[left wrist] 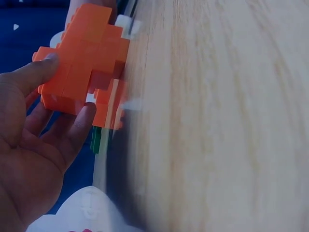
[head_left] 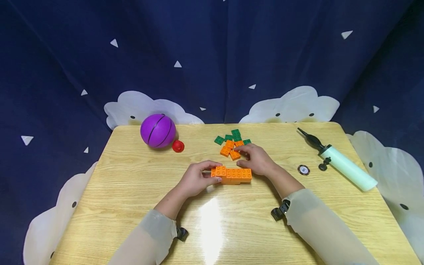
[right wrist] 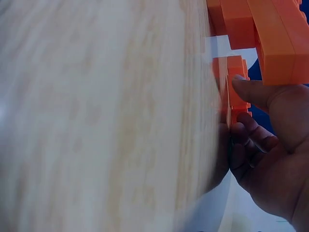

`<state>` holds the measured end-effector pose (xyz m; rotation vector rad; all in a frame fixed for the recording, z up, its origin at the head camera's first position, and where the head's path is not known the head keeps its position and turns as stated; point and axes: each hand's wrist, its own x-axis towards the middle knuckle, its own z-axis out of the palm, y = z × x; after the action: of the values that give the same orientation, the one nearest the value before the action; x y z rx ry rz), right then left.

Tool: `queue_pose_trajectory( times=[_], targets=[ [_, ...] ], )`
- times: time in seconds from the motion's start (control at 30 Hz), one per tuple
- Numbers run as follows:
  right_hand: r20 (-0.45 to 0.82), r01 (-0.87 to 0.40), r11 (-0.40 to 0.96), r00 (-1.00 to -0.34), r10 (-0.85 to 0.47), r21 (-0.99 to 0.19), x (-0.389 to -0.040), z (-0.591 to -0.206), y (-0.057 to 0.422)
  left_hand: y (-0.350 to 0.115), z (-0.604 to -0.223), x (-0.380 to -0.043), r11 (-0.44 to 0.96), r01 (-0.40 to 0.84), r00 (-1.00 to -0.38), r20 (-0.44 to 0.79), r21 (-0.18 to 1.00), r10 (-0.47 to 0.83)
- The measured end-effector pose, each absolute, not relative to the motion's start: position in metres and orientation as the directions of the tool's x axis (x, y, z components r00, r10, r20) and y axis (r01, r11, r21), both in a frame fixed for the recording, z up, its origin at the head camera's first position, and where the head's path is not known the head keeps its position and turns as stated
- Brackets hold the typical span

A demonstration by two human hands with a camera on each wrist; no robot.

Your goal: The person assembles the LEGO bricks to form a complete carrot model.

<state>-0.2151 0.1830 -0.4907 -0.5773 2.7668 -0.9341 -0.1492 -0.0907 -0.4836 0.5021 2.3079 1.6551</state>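
Observation:
My left hand [head_left: 195,179] grips the left end of an orange block build [head_left: 236,176], with the thumb on its near side and fingers on the far side. In the left wrist view this build [left wrist: 89,53] shows stepped layers of joined bricks, held above the wooden surface. My right hand [head_left: 256,159] is at the right edge of the loose orange building bricks [head_left: 225,151]. Its thumb and index finger are spread beside the nearest brick [head_left: 235,155]. In the right wrist view the other fingers bend close to the tabletop, partly hiding the brick there.
Green bricks [head_left: 236,134] lie behind the orange ones. A purple ball [head_left: 158,130] and a small red hat-shaped piece [head_left: 178,146] stand at the back left. To the right are a poker chip [head_left: 303,169], a small black object [head_left: 324,164] and a hand pump [head_left: 347,167].

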Motion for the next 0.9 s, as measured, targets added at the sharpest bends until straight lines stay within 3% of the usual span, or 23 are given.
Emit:
queue_pose_trajectory(
  times=[0.47, 0.9],
  targets=[
    [-0.066, -0.247, 0.739, -0.928, -0.366, -0.627, -0.209, -0.487, 0.184, -0.090, -0.482, -0.149, 0.317, 0.141, -0.910, -0.004, 0.938, 0.415],
    [0.019, -0.279, 0.669, -0.930, -0.368, -0.689, -0.199, -0.479, 0.195, -0.090, -0.482, -0.149, 0.316, 0.140, -0.910, -0.004, 0.938, 0.414]
  ],
)
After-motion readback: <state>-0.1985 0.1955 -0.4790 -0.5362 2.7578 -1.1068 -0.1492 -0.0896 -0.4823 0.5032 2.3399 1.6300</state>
